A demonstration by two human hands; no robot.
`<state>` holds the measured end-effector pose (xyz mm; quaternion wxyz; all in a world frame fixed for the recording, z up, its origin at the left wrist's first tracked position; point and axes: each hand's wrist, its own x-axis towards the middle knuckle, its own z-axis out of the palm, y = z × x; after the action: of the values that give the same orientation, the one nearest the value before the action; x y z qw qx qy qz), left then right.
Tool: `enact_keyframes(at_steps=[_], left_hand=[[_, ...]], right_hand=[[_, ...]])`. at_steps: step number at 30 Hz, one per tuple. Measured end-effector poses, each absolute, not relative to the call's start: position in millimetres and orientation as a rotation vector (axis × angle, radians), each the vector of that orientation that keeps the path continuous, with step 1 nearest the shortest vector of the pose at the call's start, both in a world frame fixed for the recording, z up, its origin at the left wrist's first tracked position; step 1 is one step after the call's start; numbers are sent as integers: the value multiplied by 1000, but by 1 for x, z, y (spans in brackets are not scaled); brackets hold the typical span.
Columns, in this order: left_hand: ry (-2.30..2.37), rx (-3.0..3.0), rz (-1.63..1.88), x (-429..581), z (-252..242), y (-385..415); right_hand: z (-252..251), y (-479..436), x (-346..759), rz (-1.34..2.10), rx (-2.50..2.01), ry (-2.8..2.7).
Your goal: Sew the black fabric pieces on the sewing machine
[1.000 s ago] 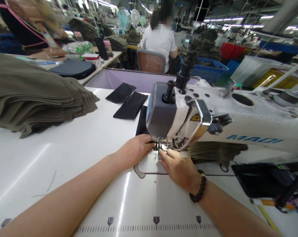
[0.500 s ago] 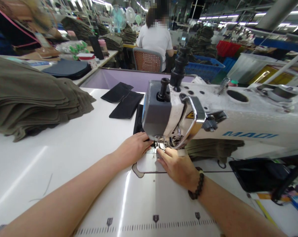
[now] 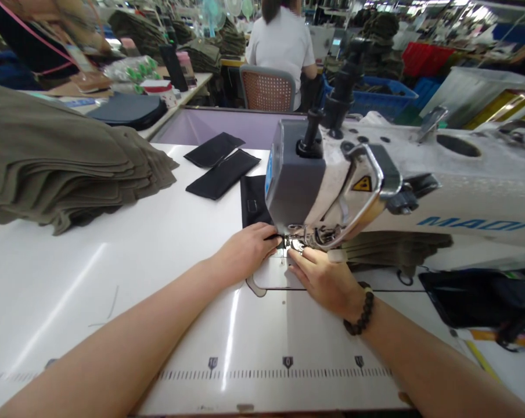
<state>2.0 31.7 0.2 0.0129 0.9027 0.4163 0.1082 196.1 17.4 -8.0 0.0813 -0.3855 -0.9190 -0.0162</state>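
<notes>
Under the head of a white and grey sewing machine [image 3: 295, 174] lies a black fabric piece [image 3: 252, 200], with a small stitched rectangle showing on it. My left hand [image 3: 247, 251] is closed on the near edge of this piece, its fingers bunched just left of the presser foot [image 3: 294, 242]. On the other side of the foot, my right hand [image 3: 327, 281] rests with fingers stretched out and slightly apart, their tips close to the needle area. No cloth shows in the right hand. The needle and the fabric's edge beneath the foot are mostly hidden.
Two black fabric pieces [image 3: 223, 173] lie behind my left hand. A tall stack of olive cloth [image 3: 71, 162] stands at left; more olive cloth [image 3: 393, 248] sits behind the machine arm. A dark tray [image 3: 467, 299] is at right. Ahead, a person [image 3: 280, 46] sits on a chair [image 3: 269, 88].
The view has shifted, so the machine appears further right and higher. More of the black fabric piece shows beside the machine head. Both hands remain at the presser foot.
</notes>
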Motion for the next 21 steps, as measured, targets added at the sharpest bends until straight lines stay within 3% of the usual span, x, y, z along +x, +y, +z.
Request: enact_keyframes(at_steps=[6, 11, 21], left_hand=[[1337, 2797, 129, 4, 11, 20], [1228, 2802, -109, 17, 25, -6], [944, 2932, -223, 28, 25, -17]], right_hand=[[-9, 17, 199, 3, -1126, -2727], [-7, 17, 207, 125, -832, -2747], [4, 12, 213, 168, -503, -2796]])
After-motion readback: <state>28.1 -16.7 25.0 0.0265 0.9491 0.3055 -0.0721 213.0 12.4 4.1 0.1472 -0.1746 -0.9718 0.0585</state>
